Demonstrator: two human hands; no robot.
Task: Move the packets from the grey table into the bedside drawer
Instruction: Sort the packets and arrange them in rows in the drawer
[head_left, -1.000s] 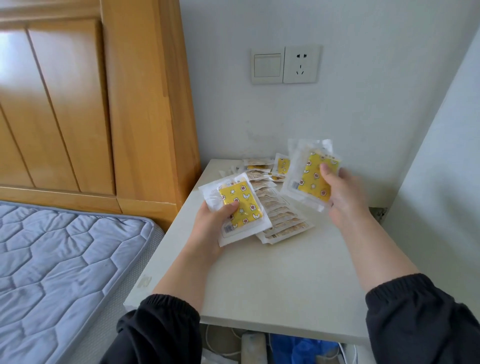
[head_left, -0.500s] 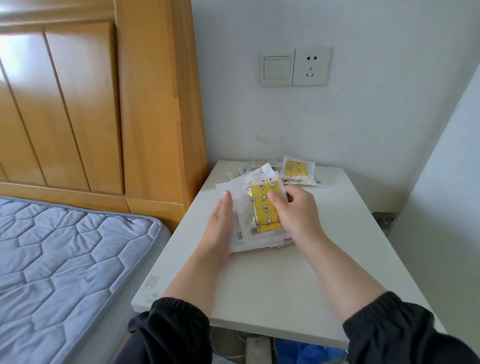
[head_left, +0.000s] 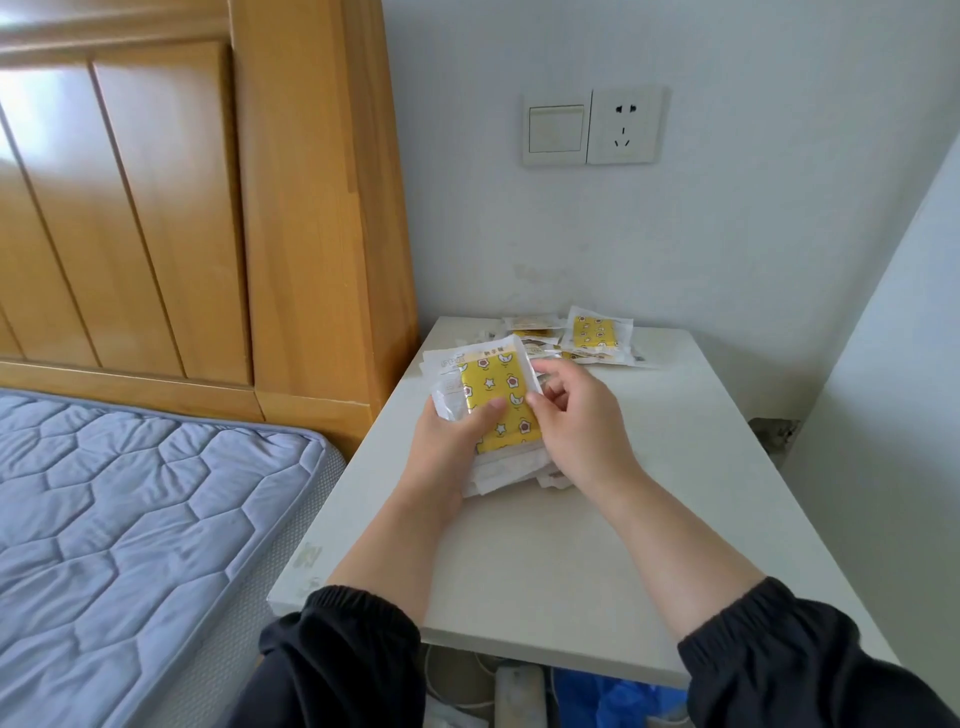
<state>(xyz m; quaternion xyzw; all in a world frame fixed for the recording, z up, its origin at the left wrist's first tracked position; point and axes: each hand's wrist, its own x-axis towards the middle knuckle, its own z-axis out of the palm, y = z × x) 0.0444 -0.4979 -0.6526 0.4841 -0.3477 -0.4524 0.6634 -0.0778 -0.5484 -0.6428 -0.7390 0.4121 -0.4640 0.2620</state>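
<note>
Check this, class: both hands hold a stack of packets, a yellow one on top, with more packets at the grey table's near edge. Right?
No: the head view shows the other packets at the table's far edge. Left hand and right hand hold the stack.

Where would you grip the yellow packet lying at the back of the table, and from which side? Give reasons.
Pinch the clear border along the near edge of the yellow packet, coming from the front. It lies flat on other packets with the wall close behind, so only that thin border can be lifted.
</note>
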